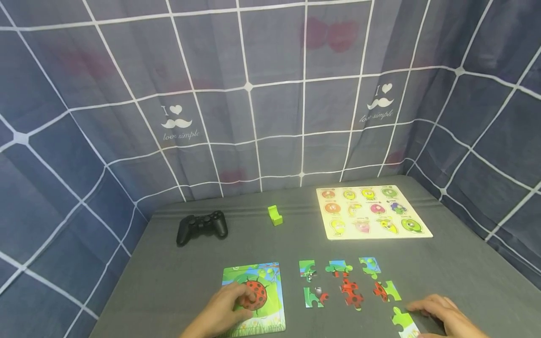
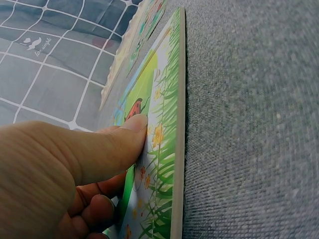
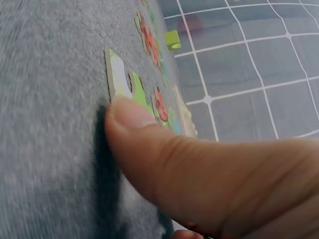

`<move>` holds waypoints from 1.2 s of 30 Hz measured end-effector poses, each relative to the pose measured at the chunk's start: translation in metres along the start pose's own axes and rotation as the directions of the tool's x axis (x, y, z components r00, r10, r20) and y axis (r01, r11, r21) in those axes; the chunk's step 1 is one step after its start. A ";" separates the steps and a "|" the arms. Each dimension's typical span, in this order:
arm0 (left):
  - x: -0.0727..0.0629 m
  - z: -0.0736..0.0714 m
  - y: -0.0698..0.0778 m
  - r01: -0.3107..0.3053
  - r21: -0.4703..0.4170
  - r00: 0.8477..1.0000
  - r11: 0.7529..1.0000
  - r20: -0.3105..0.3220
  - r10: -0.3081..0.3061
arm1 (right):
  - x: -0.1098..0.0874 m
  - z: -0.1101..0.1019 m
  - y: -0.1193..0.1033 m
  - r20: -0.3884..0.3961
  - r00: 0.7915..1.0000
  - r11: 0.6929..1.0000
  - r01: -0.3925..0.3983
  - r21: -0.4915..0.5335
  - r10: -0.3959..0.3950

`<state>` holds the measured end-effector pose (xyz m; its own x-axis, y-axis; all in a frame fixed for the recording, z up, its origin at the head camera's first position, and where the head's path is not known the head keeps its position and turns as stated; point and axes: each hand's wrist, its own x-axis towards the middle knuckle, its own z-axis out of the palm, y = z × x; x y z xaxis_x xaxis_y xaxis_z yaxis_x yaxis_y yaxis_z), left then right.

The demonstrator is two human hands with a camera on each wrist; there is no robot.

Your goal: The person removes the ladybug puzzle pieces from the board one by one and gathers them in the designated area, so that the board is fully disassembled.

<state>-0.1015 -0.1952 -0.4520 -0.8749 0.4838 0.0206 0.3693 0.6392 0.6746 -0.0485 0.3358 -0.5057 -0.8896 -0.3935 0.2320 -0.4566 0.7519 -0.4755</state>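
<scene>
On the table, the ladybug puzzle board (image 1: 274,300) lies under my left hand (image 1: 228,303). The left thumb (image 2: 127,144) rests at the inner edge of its grass border, with the other fingers bent loosely over the picture. At the right, my right hand (image 1: 444,312) is beside a green and white puzzle piece (image 1: 403,320) lying on the table. Its thumb (image 3: 134,119) is right at the corner of that piece, and its index finger extends near the upper side. Next to it lie a red and green piece (image 1: 386,291) and a red spotted piece (image 1: 351,293).
Several more pieces lie in two rows, among them a sky-blue one (image 1: 370,266) and a green corner one (image 1: 307,268). Farther back are a black game controller (image 1: 203,225), a small lime-green block (image 1: 275,216) and a fruit puzzle board (image 1: 365,213). A checkered curtain (image 1: 274,117) surrounds the table.
</scene>
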 end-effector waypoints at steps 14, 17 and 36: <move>0.001 0.000 0.000 -0.040 0.031 0.999 0.999 -0.022 0.041 | -0.001 0.006 0.002 -0.059 0.998 0.999 -0.027 -0.029 0.025; 0.001 0.001 0.001 -0.034 0.034 0.999 0.999 -0.021 0.035 | -0.002 0.006 0.003 -0.070 0.997 0.999 -0.023 -0.030 0.021; -0.001 0.000 -0.001 -0.033 0.004 0.999 0.999 0.005 0.033 | -0.001 0.000 0.005 0.125 0.966 0.974 -0.224 -0.040 0.227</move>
<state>-0.1009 -0.1958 -0.4528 -0.8608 0.5076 0.0387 0.3990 0.6256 0.6704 -0.0505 0.3401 -0.5083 -0.9614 -0.2751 0.0101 -0.2458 0.8414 -0.4812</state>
